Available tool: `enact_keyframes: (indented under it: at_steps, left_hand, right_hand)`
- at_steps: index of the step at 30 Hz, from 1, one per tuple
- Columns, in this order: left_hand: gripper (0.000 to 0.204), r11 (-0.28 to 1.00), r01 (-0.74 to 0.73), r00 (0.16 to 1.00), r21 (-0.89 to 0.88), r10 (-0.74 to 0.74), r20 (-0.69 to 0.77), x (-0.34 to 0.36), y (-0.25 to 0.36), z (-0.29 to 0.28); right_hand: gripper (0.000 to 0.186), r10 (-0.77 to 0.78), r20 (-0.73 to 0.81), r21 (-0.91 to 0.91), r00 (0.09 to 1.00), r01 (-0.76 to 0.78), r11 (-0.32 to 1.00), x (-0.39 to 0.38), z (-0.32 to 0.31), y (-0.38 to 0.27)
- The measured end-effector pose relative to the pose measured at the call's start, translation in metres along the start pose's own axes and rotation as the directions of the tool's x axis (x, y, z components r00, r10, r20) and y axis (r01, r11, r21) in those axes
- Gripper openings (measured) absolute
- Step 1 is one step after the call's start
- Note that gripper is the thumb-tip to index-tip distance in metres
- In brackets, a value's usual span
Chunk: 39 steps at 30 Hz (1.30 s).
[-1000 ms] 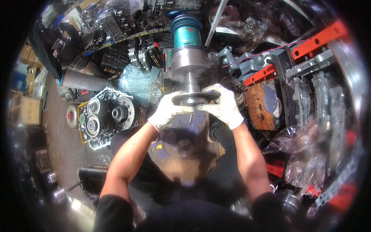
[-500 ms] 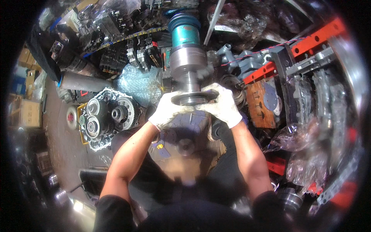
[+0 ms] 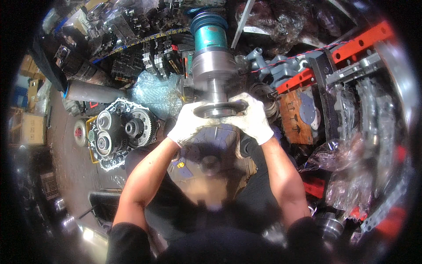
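My left hand (image 3: 188, 123), in a white glove, is closed on the left side of a round dark metal disc (image 3: 221, 110) with a bright raised hub. Its opposite side is gripped by my gloved right hand (image 3: 252, 118), thumb near the front. Directly behind the disc stands a steel shaft (image 3: 216, 91), which widens into a thick polished metal cylinder (image 3: 214, 66). Above that comes a turquoise drum (image 3: 210, 37) with dark grooved rings. Whether the disc touches the shaft I cannot tell.
To the left lies an open gear housing (image 3: 122, 132) with several gears. Bubble wrap (image 3: 157, 93) sits behind it. On the right are an orange-red perforated beam (image 3: 295, 82), a wooden crate panel (image 3: 296, 121) and plastic-wrapped metal parts (image 3: 345, 152). Cardboard (image 3: 204, 187) lies between my legs.
Both hands still hold the disc below the shaft. My left hand has shifted very slightly to the left and the disc is tilted a little differently.
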<state>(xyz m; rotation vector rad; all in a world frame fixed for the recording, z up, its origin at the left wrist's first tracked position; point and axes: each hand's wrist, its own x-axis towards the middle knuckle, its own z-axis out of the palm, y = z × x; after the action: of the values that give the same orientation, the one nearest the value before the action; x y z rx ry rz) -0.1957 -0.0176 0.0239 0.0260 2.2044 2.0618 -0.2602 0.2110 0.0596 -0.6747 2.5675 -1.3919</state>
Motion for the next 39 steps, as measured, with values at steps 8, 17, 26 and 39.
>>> enact_keyframes:
  at_steps: [8,17,26,39]
  left_hand:
    - [0.055,0.999,0.038,0.999,0.004,-0.038,0.002,-0.002,0.003,-0.001]
    - [0.057,0.999,-0.007,1.0,0.038,0.006,0.013,-0.001,0.004,-0.003]
    - [0.058,0.997,-0.005,1.0,0.083,0.003,0.022,0.0,0.004,-0.005]
    - [0.067,1.0,-0.002,1.0,-0.004,0.002,0.031,0.001,0.001,-0.006]
  right_hand:
    - [0.055,-0.013,-0.007,-0.044,1.0,0.013,0.999,0.0,0.0,-0.004]
    - [0.053,-0.019,-0.02,-0.064,1.0,0.017,0.998,0.0,0.001,-0.006]
    - [0.054,-0.025,-0.048,0.006,0.999,0.026,1.0,-0.001,0.005,-0.003]
    - [0.055,-0.07,-0.053,-0.053,0.996,0.067,0.996,-0.002,0.007,0.005]
